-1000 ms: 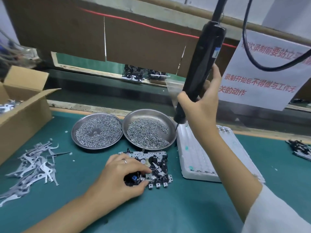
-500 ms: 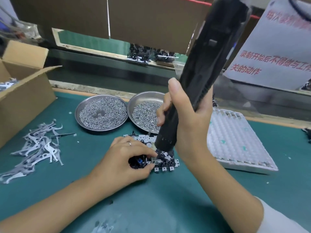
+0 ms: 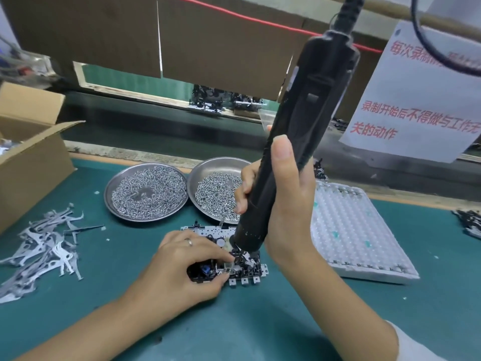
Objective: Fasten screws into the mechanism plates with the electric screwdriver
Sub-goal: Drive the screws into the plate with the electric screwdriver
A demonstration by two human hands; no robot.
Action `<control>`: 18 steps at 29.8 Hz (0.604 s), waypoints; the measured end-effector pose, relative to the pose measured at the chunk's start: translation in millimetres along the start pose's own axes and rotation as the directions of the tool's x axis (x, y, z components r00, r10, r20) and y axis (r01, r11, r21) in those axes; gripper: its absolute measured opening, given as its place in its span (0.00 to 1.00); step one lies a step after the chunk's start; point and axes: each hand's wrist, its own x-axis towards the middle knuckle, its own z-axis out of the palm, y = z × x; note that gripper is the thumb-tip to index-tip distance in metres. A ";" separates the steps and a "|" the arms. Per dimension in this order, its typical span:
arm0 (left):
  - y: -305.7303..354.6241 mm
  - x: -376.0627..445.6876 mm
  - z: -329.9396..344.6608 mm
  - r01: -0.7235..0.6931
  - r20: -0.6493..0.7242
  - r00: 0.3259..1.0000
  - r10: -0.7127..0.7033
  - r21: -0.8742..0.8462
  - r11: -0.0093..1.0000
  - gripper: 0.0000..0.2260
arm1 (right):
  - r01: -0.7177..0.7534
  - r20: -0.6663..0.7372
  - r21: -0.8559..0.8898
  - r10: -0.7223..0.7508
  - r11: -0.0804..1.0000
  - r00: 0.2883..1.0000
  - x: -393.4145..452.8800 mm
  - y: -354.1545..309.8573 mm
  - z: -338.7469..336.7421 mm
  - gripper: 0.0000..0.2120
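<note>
Fingers (image 3: pixel 243 194) of right hand (image 3: pixel 283 204) curled round the black electric screwdriver (image 3: pixel 299 142), thumb laid up along the barrel. Tool tilted, top leaning far and right, cord running up out of frame. Its lower end stands over the mechanism plate (image 3: pixel 242 259); the bit tip itself is hidden among the black parts, contact not discernible.

Left hand (image 3: pixel 182 267) rests on the near-left part of the plate, thumb and forefinger pinching at a small part beside the tool's lower end; ring on one finger. What sits between the fingertips is too small to tell.

Mechanism plate lies flat on the green mat (image 3: pixel 234 321), near centre, just near of the two dishes.

Two round metal dishes side by side, far of the plate: left dish (image 3: pixel 112 191) and right dish (image 3: pixel 197 173), each holding a heap of small silver screws. Right dish partly hidden behind the right hand.

White dimpled tray (image 3: pixel 364 243) to the right of the plate. Pile of flat grey metal stampings (image 3: pixel 41 251) at left on the mat. Open cardboard box (image 3: pixel 31 162) far left. White paper notice (image 3: pixel 416 108) with red characters hangs far right.
</note>
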 end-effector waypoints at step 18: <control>1.8 0.3 0.2 -0.019 -0.040 0.999 0.021 0.042 0.999 0.11 | 0.119 0.030 0.009 -0.119 0.993 0.992 -8.8 10.8 2.4 0.13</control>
